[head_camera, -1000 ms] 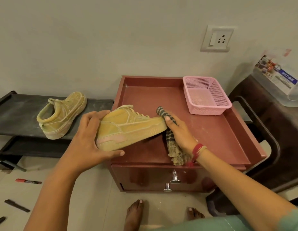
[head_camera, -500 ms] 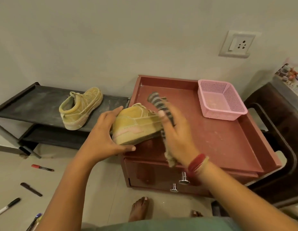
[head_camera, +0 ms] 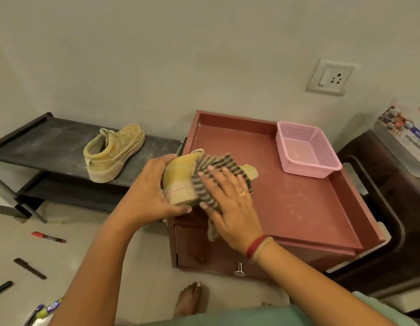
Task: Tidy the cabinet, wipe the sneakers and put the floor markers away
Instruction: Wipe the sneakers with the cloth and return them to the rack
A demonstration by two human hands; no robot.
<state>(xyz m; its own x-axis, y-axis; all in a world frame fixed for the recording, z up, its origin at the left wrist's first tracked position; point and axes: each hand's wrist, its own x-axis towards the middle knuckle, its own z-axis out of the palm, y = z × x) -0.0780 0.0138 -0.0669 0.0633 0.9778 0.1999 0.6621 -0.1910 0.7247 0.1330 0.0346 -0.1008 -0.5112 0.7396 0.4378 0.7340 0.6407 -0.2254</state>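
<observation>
Sneaker [head_camera: 180, 182]: I see it at the front-left corner of the cabinet [head_camera: 298, 208] top.
Left hand [head_camera: 150, 194]: fingers and thumb curl round the heel end.
Right hand [head_camera: 230, 203]: fingers straight and spread, pressing the striped cloth [head_camera: 213, 170] onto the sneaker's side.
Second sneaker [head_camera: 112, 151]: upright on the black rack [head_camera: 39, 142], left of the cabinet.
Pink basket [head_camera: 307, 149]: back-right of the cabinet top.
Red marker [head_camera: 48, 236]: on the floor.
</observation>
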